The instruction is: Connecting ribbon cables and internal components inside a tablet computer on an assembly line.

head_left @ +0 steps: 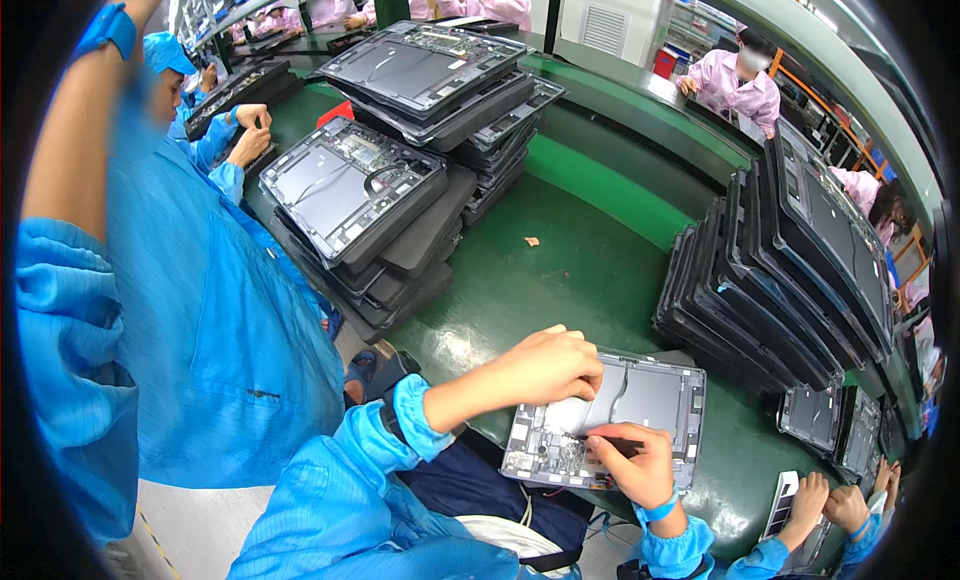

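The flat grey rectangular open-cased device (622, 404) lay left of the tall stack of flat black trays (775, 270). It seemed stiff and light, its bare circuitry (553, 448) fragile, best held by the rim (702, 405). The right hand (645, 467) pinched a slim dark tool (627, 446); the left hand's (552, 368) grip I couldn't tell.

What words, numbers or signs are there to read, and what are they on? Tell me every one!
There are none I can read.
Opened tablet-like device: any markings on its parts are too small.
Dark, thin tool in the person's right hand: no letters can be made out.
Left stack of devices: too small to read.
Right stack of devices: too small and tilted to read.
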The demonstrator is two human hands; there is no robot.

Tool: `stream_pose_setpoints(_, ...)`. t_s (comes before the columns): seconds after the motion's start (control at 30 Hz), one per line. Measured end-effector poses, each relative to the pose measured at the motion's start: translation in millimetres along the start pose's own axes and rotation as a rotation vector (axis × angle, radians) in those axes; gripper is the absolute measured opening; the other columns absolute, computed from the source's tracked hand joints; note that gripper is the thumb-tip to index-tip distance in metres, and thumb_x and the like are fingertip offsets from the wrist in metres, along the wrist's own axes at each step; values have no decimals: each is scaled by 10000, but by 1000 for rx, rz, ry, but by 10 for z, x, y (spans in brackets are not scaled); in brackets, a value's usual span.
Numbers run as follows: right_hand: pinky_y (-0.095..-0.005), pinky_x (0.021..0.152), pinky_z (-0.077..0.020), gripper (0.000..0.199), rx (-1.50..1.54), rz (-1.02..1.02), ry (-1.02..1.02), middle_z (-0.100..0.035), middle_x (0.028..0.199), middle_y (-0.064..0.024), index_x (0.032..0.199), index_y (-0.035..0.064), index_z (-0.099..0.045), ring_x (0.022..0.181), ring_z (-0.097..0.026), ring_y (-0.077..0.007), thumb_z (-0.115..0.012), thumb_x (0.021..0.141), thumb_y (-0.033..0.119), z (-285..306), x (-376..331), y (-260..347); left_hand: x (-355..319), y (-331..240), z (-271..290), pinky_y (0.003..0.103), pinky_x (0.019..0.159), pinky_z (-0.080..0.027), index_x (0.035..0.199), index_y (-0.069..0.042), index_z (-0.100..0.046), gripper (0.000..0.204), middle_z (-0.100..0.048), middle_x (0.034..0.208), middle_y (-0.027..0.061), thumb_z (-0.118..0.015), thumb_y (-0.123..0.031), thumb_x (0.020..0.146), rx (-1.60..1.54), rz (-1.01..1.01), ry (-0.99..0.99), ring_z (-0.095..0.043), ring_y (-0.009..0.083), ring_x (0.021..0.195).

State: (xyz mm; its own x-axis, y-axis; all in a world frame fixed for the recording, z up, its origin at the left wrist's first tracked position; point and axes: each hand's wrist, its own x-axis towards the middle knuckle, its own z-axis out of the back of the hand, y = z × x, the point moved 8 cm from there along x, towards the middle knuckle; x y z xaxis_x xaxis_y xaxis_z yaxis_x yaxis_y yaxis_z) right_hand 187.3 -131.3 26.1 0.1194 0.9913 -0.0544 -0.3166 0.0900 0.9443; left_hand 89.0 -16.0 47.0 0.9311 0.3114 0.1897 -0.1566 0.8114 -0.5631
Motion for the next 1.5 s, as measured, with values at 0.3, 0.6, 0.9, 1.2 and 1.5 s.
stream_pose_setpoints(0.3,-298,611,-537,127,-233,294,16,-722,830,-107,955,24,-761,672,-682,-205,-741,830,25,-23,-33,311,-645,-286,7,385,858,-458,995,-87,-645,169,-570,980,62,-712,-135,848,-55,18,-339,-584,267,961)
stream_pose_setpoints(0.6,-312,487,-495,181,-757,682,-184,-629,755,-11,912,66,-704,597,-596,-164,-790,754,77,-270,-270,457,-704,-306,-98,364,861,-456,922,-92,-666,115,-583,1003,28,-715,-153,838,-23,3,-348,-574,233,1015)
stream_pose_setpoints(0.9,-398,532,-512,61,-438,291,-153,-628,696,-140,835,24,-653,574,-643,-325,-706,814,46,-94,-52,312,-470,-187,-20,377,846,-475,936,-117,-680,189,-579,981,30,-768,-222,807,-84,94,-145,-546,260,976)
stream_pose_setpoints(1.2,-338,565,-505,70,-260,164,-49,-654,734,-148,859,-3,-681,586,-647,-272,-683,853,67,-19,42,112,-180,-30,-112,421,799,-512,970,-145,-632,295,-555,1020,46,-805,-245,753,7,179,160,-552,272,1106)
stream_pose_setpoints(1.5,-321,549,-492,45,-246,280,-12,-642,722,-133,875,-8,-693,575,-635,-240,-686,854,31,-76,24,230,-1097,-96,109,432,1015,-484,1065,-101,-698,261,-599,1209,102,-758,-130,813,-139,8,-323,-573,327,1250)
